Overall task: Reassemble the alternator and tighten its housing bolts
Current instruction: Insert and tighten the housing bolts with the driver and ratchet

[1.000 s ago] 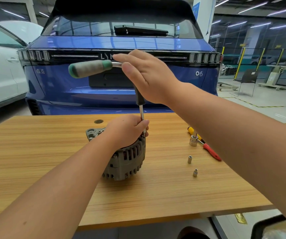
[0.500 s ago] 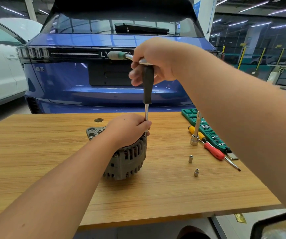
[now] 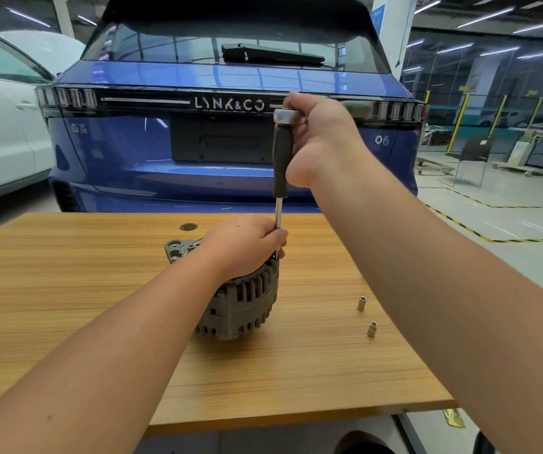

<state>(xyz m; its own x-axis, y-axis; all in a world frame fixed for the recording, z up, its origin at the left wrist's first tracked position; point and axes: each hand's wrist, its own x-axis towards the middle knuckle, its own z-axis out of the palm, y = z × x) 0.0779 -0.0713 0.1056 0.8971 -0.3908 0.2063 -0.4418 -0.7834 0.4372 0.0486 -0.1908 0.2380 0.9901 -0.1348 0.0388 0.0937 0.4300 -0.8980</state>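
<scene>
Head view: I see my left hand (image 3: 247, 245) clasp the grey ribbed alternator (image 3: 244, 299), housing together; right hand (image 3: 320, 139) grips the black-handled driver (image 3: 281, 158) (bolts apparently mid-tightening).

A wood-grain laminate tabletop (image 3: 67, 306) carries two small silver metal sockets (image 3: 361, 303) (image 3: 372, 329) standing near each other toward its right side, and a dark round grommet (image 3: 188, 227) sits in it near the far edge. Behind it is parked a glossy blue hatchback car (image 3: 230, 158) lettered LYNK&CO, with a white car (image 3: 1, 142) beside it on the left. Yellow-and-black tape (image 3: 460, 224) marks the grey floor at the right.
</scene>
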